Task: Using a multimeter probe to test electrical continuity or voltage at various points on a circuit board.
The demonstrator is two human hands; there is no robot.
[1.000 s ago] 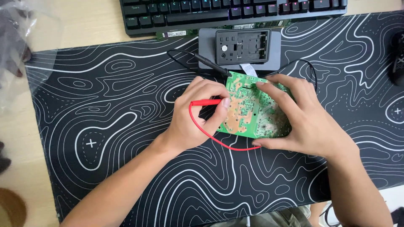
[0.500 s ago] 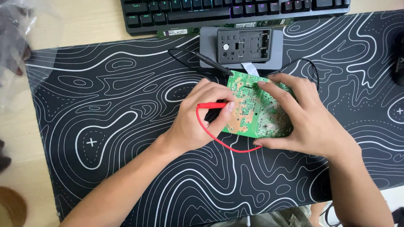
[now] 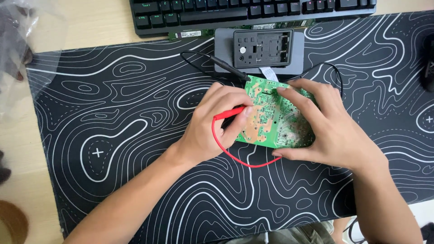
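A green circuit board (image 3: 271,117) lies solder side up on a black desk mat (image 3: 113,135) with white contour lines. My left hand (image 3: 212,126) grips a red probe (image 3: 228,113) and presses its tip against the board's left part. A red wire (image 3: 244,160) loops from the probe under the board. My right hand (image 3: 330,131) clasps the board's right edge, fingers on top and thumb below. A black probe (image 3: 228,68) rests with its tip at the board's upper left corner.
A grey meter (image 3: 262,49) with a dark back panel lies just beyond the board. A black keyboard (image 3: 253,11) runs along the top. A clear plastic bag (image 3: 18,40) sits at the upper left on the wooden table.
My left hand has slid the red probe slightly right along the board. My right hand and the board stay in place.
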